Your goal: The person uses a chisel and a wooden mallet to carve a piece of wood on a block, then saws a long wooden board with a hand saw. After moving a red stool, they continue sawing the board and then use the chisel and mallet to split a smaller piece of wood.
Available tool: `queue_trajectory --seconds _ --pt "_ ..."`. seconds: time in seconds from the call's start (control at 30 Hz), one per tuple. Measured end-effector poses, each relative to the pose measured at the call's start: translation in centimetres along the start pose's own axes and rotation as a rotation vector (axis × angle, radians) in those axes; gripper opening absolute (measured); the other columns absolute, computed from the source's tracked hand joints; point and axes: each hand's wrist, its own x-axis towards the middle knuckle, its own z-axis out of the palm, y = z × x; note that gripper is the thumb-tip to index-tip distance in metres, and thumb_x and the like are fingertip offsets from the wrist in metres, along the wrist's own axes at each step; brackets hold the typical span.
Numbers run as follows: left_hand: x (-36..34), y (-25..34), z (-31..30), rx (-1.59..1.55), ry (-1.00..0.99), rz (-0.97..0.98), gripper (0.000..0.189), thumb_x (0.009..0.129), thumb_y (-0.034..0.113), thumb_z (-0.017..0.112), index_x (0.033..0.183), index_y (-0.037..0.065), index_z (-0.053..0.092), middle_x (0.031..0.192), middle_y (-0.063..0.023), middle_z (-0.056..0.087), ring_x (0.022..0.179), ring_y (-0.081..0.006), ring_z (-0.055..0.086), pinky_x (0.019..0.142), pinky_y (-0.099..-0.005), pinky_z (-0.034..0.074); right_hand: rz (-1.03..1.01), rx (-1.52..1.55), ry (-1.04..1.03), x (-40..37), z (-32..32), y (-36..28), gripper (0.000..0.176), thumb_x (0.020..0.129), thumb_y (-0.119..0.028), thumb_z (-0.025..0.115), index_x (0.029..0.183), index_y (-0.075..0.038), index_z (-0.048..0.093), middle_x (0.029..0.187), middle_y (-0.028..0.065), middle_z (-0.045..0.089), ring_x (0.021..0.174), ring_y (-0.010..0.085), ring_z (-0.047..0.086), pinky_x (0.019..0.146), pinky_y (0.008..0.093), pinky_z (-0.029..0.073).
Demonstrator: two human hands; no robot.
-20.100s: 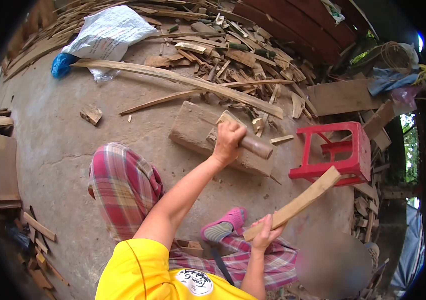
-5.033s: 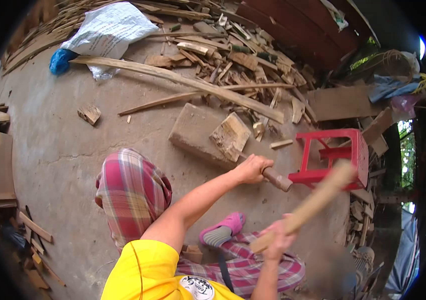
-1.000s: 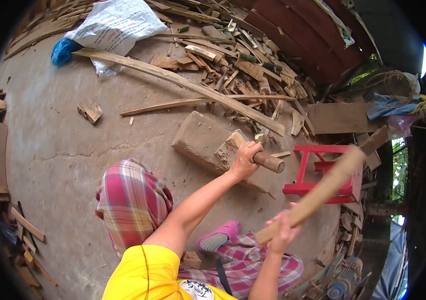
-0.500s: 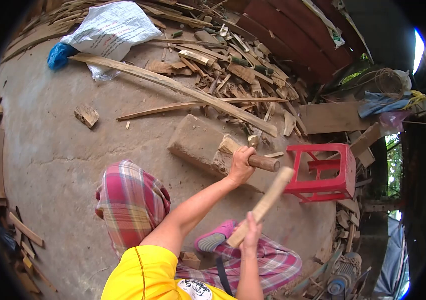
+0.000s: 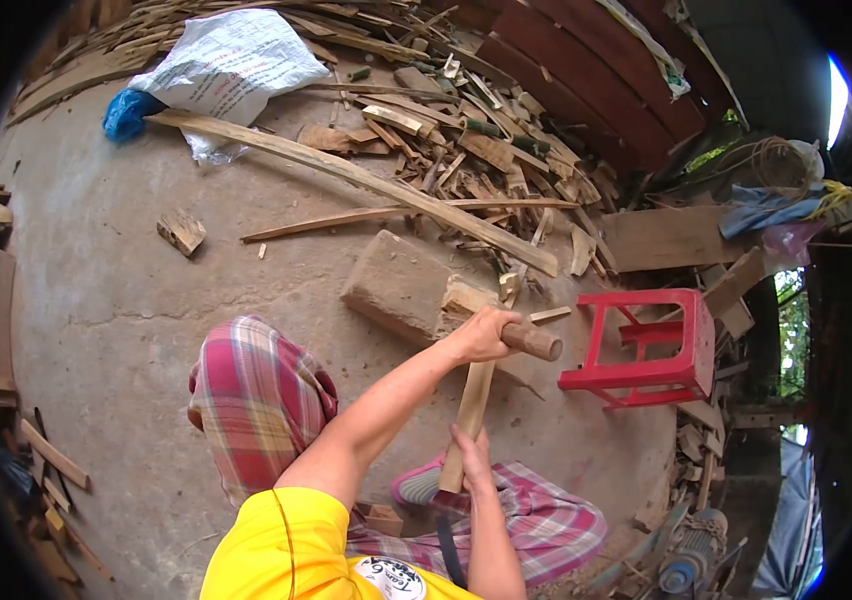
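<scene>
nearest the body, the right hand (image 5: 471,455) is closed around the lower end of one pale wooden stick (image 5: 470,405), fingers wrapped tight. the stick's long axis runs almost straight away from the person, leaning a little to the right. its far end points at the left hand and ends just under it; whether it touches there cannot be told. just below the right-hand grip shows one pink slipper (image 5: 424,485), beside plaid trousers (image 5: 256,390).

beyond that grip, the left hand (image 5: 484,335) is clenched on one round wooden handle (image 5: 534,342). the handle lies crosswise to the stick, its blunt end sticking out to the right of the fist. what it carries at its other end is hidden behind the hand. just past the left-hand grip, one pale split piece of wood (image 5: 466,297) sits at the right end of one big brown block (image 5: 396,285), which lies flat on the concrete floor.

to the right of the left-hand grip stands one red plastic stool (image 5: 651,350). farther out, well left of both grips, one small chunk (image 5: 183,230) lies alone. past the block run one long curved slat (image 5: 346,172) and one thinner strip (image 5: 346,212), then a heap of scraps (image 5: 486,150) too many to count. farthest off lie one white sack (image 5: 231,62) and one blue bag (image 5: 126,110) touching it.
</scene>
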Motion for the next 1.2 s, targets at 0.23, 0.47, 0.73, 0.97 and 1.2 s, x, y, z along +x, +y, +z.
queue_trajectory --seconds 0.23,0.47,0.73,0.97,1.2 --pt "-1.4 -1.3 1.8 0.085 -0.100 0.048 0.022 0.069 0.011 0.070 0.077 0.000 0.053 0.074 -0.0193 0.061 0.077 -0.0403 0.060 0.065 -0.0445 0.045 -0.033 0.119 0.120 -1.1 -1.2 -1.0 0.035 0.087 -0.025 0.068 0.110 -0.007 0.048 0.080 0.0043 0.053 0.049 0.0138 0.053 0.041 0.0294 0.050" --pt "-1.2 -1.6 1.3 0.112 -0.130 0.059 0.023 0.069 0.012 0.071 0.078 0.000 0.054 0.073 -0.0198 0.060 0.075 -0.0406 0.060 0.064 -0.0444 0.045 -0.557 0.290 0.533 -9.0 -4.8 -9.1 0.049 0.092 -0.032 0.060 0.129 -0.008 0.039 0.070 0.0020 0.048 0.051 0.0130 0.050 0.042 0.0264 0.047" --pt "-1.0 -1.2 1.7 0.092 -0.116 0.018 0.022 0.069 0.011 0.071 0.079 0.001 0.054 0.072 -0.0204 0.059 0.074 -0.0404 0.059 0.063 -0.0425 0.045 -0.304 0.090 0.169 -8.1 -1.2 -3.1 0.037 0.085 -0.015 0.067 0.112 -0.002 0.046 0.082 0.0056 0.055 0.055 0.0146 0.056 0.054 0.0303 0.051" --pt "-1.3 -1.9 2.1 0.111 -0.113 0.031 0.019 0.066 0.008 0.067 0.078 0.000 0.054 0.072 -0.0215 0.059 0.077 -0.0427 0.059 0.064 -0.0446 0.045 -0.904 0.392 0.271 -11.7 -3.4 -12.1 0.039 0.091 -0.022 0.059 0.121 -0.005 0.041 0.075 0.0041 0.051 0.052 0.0135 0.054 0.048 0.0277 0.049" --pt "-2.3 -2.9 2.9 0.086 -0.138 0.070 0.024 0.066 0.012 0.070 0.080 0.000 0.055 0.075 -0.0203 0.060 0.079 -0.0411 0.060 0.067 -0.0451 0.046 -0.297 -0.088 0.096 -7.9 -2.5 -5.3 0.035 0.082 -0.007 0.067 0.110 -0.002 0.048 0.075 0.0074 0.057 0.055 0.0173 0.060 0.050 0.0313 0.051"
